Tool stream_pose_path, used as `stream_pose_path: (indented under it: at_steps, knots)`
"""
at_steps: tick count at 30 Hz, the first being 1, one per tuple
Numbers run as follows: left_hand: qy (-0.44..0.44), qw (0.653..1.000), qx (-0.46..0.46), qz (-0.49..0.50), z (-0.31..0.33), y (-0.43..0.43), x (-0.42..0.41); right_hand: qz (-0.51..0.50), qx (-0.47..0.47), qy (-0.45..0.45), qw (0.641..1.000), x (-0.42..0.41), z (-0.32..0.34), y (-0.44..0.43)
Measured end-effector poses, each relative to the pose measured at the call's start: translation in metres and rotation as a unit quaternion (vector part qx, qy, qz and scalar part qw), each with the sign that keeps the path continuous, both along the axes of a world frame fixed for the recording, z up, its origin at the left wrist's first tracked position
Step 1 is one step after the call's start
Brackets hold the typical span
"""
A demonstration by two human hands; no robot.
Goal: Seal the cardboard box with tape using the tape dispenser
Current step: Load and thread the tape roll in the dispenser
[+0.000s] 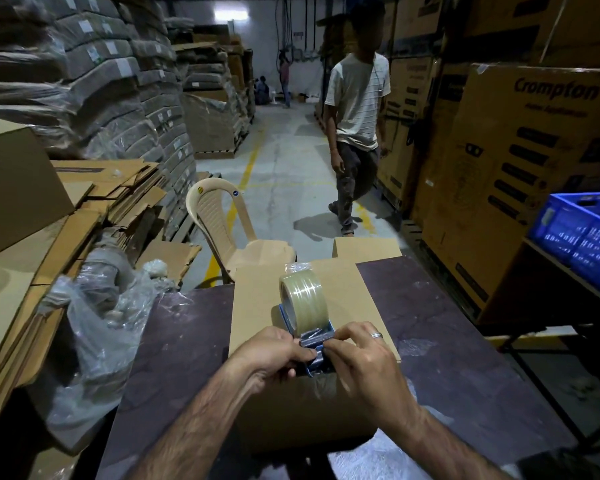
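A dark, scuffed purplish-brown bench carries a plain brown cardboard box. Crumpled clear plastic wrap overlaps its left edge.

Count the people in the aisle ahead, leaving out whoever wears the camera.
3. A walking person nearby, beside the right-hand cartons; a standing person far back; a low figure, seated or crouched, just left of them. Others may be hidden.

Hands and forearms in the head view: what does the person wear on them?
No gloves or sleeves show; the left forearm and the right forearm are bare. The right hand has a plain silver-coloured ring on one finger; the left hand shows none.
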State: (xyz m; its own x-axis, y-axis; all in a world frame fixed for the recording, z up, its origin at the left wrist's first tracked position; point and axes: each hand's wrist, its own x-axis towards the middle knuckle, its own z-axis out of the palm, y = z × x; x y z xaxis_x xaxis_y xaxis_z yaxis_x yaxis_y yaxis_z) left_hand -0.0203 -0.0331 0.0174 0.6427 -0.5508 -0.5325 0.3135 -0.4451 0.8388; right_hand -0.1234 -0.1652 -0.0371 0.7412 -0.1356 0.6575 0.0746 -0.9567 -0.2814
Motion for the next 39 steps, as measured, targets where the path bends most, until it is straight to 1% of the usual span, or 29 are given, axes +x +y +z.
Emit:
stream_pose_path:
  at_steps: [4, 12, 16, 22, 27, 31, 33, 36, 39]
  knots:
    - [-0.012, 1.000, -0.002, -0.002, 0.002, 0.000, -0.004, -0.001, 0.021, 0.033, 0.999, -0.001, 0.001, 0.002]
    - [-0.044, 0.999, -0.002, 0.015, -0.003, -0.003, -0.009, -0.018, 0.049, 0.064, 0.997, 0.003, -0.001, 0.003]
    - [-0.021, 1.000, -0.020, 0.006, -0.003, 0.000, -0.009, -0.016, 0.053, 0.084, 0.995, 0.004, 0.002, 0.000]
    - [0.007, 0.999, -0.015, -0.048, -0.004, 0.009, -0.001, -0.029, 0.079, 0.083, 0.993, 0.003, 0.005, 0.002]
    - [0.036, 0.999, -0.032, -0.008, -0.010, 0.009, 0.002, -0.043, 0.082, 0.084, 0.992, 0.004, 0.003, 0.009]
    - [0.065, 0.997, -0.050, -0.001, -0.011, 0.008, 0.001, -0.049, 0.077, 0.073, 0.993, 0.003, 0.004, 0.011]
    - [0.082, 0.994, -0.078, 0.009, -0.012, 0.008, 0.002, -0.054, 0.079, 0.071, 0.993, 0.003, 0.005, 0.012]
    - [0.130, 0.980, -0.145, 0.041, -0.015, 0.007, 0.001, -0.063, 0.082, 0.071, 0.992, 0.004, 0.006, 0.014]
    - [0.150, 0.971, -0.179, 0.056, -0.018, 0.008, 0.000, -0.067, 0.085, 0.074, 0.991, 0.005, 0.006, 0.015]
